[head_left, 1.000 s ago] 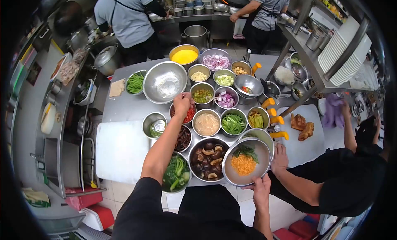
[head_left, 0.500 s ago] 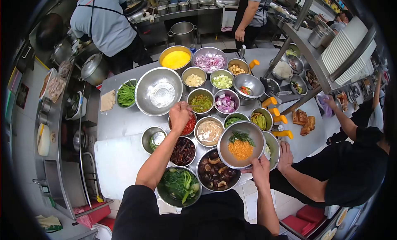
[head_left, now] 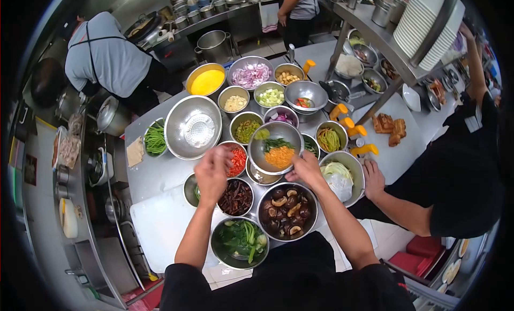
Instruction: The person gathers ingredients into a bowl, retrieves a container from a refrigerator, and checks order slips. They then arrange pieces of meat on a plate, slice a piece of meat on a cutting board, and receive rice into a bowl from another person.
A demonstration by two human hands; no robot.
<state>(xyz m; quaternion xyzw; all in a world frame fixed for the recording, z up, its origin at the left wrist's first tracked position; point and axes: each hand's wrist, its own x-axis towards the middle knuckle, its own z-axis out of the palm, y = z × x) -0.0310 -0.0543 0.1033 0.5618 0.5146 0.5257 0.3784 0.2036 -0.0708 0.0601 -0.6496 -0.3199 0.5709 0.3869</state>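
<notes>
— Where's the left hand [head_left: 213,171]?
— Above the small round steel bowl of chopped red chilli [head_left: 235,143], fingers bunched (blurred; I cannot tell whether the grip pinches anything).
— And the right hand [head_left: 305,169]?
— Its grip is closed on the rim of the round steel bowl of grated orange carrot and greens [head_left: 284,131], held above the other bowls on the tabletop [head_left: 155,171].

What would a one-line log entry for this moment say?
right hand: holds carrot-and-greens bowl by rim | left hand: cupped at red chili bowl | co-worker's hand: beside cabbage bowl
</notes>
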